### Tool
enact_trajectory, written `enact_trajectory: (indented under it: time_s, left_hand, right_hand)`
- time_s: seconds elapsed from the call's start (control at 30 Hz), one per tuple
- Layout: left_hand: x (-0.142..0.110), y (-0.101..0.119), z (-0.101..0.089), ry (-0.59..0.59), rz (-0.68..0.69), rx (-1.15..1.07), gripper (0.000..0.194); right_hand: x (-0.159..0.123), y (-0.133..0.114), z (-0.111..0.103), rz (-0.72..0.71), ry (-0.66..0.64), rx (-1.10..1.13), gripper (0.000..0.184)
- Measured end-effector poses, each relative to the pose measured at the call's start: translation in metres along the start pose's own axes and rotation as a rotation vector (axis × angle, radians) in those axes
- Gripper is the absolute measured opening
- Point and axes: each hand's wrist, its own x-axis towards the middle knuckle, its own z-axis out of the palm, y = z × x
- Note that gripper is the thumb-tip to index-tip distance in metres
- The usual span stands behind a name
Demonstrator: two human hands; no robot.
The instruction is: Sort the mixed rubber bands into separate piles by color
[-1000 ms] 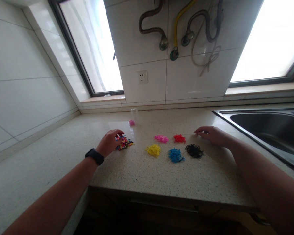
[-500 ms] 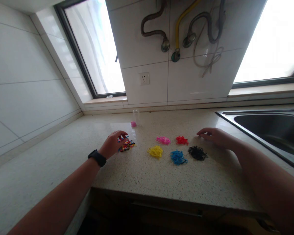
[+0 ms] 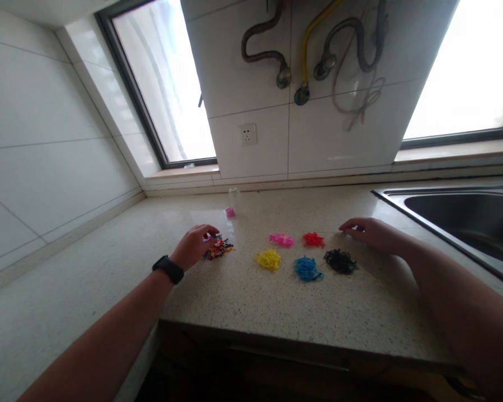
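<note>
My left hand, with a dark watch on its wrist, rests against a mixed pile of small coloured rubber bands. Its fingers curl over the pile's left side, with a gap between thumb and forefinger; no band shows clearly in its grasp. On the right, my right hand lies on the counter with its fingers stretched out, holding nothing visible. Nearest to it is a heap of black bands. Single-colour heaps lie between the hands: red, pink, yellow and blue.
Behind the mixed pile stands a small clear container, with a pink piece in front of it. A metal sink is set into the speckled counter at right. Hoses hang on the tiled wall.
The whole view has shifted very slightly. My left hand's fingers have moved a little at the mixed pile; my right hand stays in place on the counter.
</note>
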Motion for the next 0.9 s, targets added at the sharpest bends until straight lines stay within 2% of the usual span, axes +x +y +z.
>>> enact_trajectory:
  time_s: [0.57,0.7,0.9]
  left_hand:
    - [-0.001,-0.012,-0.01,-0.025,-0.134,-0.033,0.022]
    - [0.0,0.005,-0.011,0.001,-0.164,-0.112,0.024]
    - [0.002,0.054,-0.007,-0.01,-0.187,-0.306,0.025]
  right_hand:
    - [-0.002,-0.004,-0.001,0.026,-0.009,-0.02,0.035]
    - [-0.004,-0.01,-0.003,0.021,0.001,-0.029,0.033]
    - [-0.006,-0.016,-0.004,0.04,0.004,-0.04,0.032]
